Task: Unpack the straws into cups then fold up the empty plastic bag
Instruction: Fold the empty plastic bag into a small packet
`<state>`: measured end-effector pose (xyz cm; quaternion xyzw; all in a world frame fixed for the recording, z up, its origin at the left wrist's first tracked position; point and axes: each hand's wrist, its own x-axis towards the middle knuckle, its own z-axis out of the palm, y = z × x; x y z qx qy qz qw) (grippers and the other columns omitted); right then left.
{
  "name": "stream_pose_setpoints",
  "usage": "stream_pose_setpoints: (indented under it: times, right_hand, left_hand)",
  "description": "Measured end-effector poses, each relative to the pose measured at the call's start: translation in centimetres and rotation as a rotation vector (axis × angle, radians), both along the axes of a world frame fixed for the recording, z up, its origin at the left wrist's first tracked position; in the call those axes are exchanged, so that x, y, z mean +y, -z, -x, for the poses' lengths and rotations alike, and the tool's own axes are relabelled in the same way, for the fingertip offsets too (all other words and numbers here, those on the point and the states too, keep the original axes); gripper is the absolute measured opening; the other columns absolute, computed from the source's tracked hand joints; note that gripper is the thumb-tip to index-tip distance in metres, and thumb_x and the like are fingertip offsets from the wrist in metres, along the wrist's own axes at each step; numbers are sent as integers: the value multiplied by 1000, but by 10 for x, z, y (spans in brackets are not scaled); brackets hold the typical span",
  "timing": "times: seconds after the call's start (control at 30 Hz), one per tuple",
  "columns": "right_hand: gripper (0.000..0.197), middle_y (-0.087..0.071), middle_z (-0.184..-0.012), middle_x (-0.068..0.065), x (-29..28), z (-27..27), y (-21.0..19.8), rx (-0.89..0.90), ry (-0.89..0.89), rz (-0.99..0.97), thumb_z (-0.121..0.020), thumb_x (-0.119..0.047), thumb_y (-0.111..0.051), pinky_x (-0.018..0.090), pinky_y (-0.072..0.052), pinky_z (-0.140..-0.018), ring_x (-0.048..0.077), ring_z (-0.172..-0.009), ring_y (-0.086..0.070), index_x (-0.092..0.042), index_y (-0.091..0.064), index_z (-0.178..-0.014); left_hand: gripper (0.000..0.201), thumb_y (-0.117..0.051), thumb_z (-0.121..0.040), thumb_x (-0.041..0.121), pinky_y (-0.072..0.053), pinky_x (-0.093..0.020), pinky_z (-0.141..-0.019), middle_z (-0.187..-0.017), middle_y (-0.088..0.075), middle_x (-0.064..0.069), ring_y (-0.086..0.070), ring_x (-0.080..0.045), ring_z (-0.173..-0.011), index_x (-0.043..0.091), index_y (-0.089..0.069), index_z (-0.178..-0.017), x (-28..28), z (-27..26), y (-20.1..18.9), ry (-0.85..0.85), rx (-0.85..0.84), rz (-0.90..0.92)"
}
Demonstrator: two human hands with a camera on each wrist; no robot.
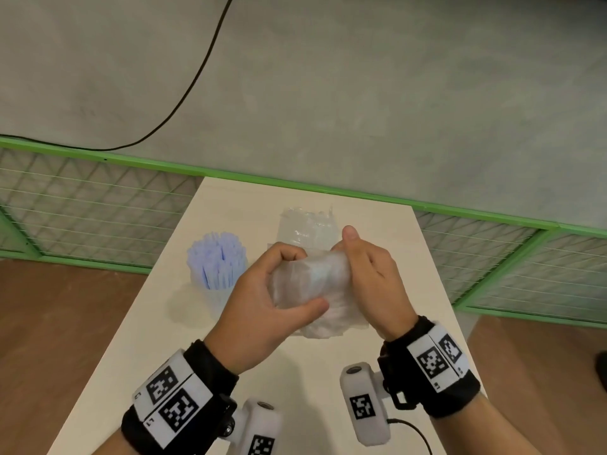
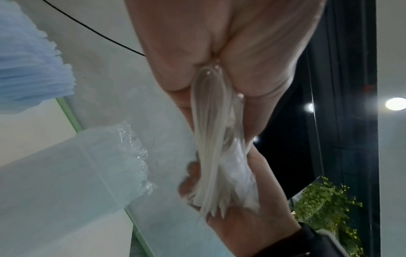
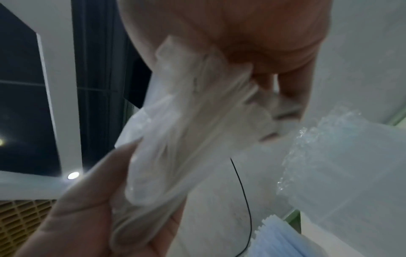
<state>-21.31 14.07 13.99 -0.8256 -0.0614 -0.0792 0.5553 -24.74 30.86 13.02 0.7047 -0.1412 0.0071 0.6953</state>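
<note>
Both hands hold the empty clear plastic bag (image 1: 312,290) bunched between them, a little above the white table (image 1: 328,372). My left hand (image 1: 297,280) grips its left side, thumb underneath and fingers curled over the top. My right hand (image 1: 345,254) pinches the right end with the thumb up. The left wrist view shows the bag (image 2: 217,165) gathered into long pleats. In the right wrist view the bag (image 3: 186,130) is blurred. A translucent cup full of pale blue straws (image 1: 216,264) stands to the left. Just behind the hands is a second cup of clear-wrapped straws (image 1: 308,228).
Beyond the table's far edge a green-framed mesh barrier (image 1: 98,198) runs across. A black cable (image 1: 197,80) lies on the grey floor past it. Wooden floor shows on both sides of the table. Bare tabletop lies below my wrists.
</note>
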Motion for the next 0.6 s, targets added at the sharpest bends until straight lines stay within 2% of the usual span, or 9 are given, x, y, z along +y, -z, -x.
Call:
stream_pose_setpoints:
  times: [0.07,0.13,0.2,0.27,0.33,0.4,0.43,0.5,0.6]
  right_hand:
    - [55,-37,-56,-8,-2,1,-3,-111,8,62,-95,-56,-45,27,-33,-55,9,-55,-36,-15,-39,-59]
    - [43,-38,-55,-10,-5,4,-9,-199,-10,118,-96,-44,-54,19,-30,-53,4,-53,-35,-26,-41,-59]
    - [27,-47,-59,-5,-8,6,-15,-235,-88,147,-92,-40,-61,15,-33,-55,3,-55,-41,-25,-52,-72]
    - [26,-47,-60,-3,-8,8,-24,-233,-204,195,-88,-40,-67,14,-31,-54,5,-54,-40,-19,-52,-86]
    - [31,-47,-59,-2,-4,10,-32,-246,-305,270,-85,-40,-70,16,-30,-52,8,-52,-38,-18,-49,-91]
    - [34,-53,-62,1,-1,8,-37,-274,-323,315,-83,-40,-73,19,-32,-52,11,-52,-41,-18,-48,-93]
    - [35,-56,-65,0,0,6,-38,-279,-286,301,-82,-41,-73,19,-35,-54,11,-55,-46,-20,-49,-95]
    - [42,-64,-81,-6,-2,2,-34,-263,-156,234,-79,-49,-74,17,-42,-66,9,-75,-60,-25,-51,-104]
    - [70,-60,-119,-14,-12,1,-15,-104,74,41,-71,-69,-61,19,-43,-90,4,-111,-56,-31,-47,-128]
  left_hand:
    - [38,-84,-63,37,-54,-28,-83,-110,-59,8,-59,-18,-106,30,-59,-90,5,0,-2,5,-43,-47]
    - [33,-77,-63,49,-47,-20,-80,-110,-58,12,-57,-10,-106,26,-61,-80,12,-3,-11,29,-56,-79]
    - [40,-76,-64,53,-46,-19,-76,-98,-62,9,-60,-13,-95,21,-57,-79,18,-7,-21,107,-31,-156]
    - [50,-79,-65,54,-48,-26,-77,-84,-61,1,-59,-21,-88,23,-50,-91,19,-11,-30,197,-5,-333]
    - [55,-80,-70,47,-49,-32,-76,-80,-62,-3,-58,-21,-82,32,-45,-109,15,-14,-38,272,16,-508]
    - [58,-76,-80,31,-44,-33,-62,-66,-56,4,-52,-16,-63,40,-37,-121,10,-16,-40,326,-11,-568]
    - [61,-73,-83,22,-39,-28,-54,-59,-51,6,-45,-13,-55,41,-32,-125,9,-17,-39,320,-19,-535]
    - [65,-66,-85,8,-34,-27,-51,-56,-47,2,-39,-17,-51,43,-27,-123,7,-21,-32,237,0,-396]
    - [57,-62,-85,5,-39,-40,-48,-65,-53,-27,-45,-37,-50,43,-27,-110,6,-23,-23,59,-19,-261]
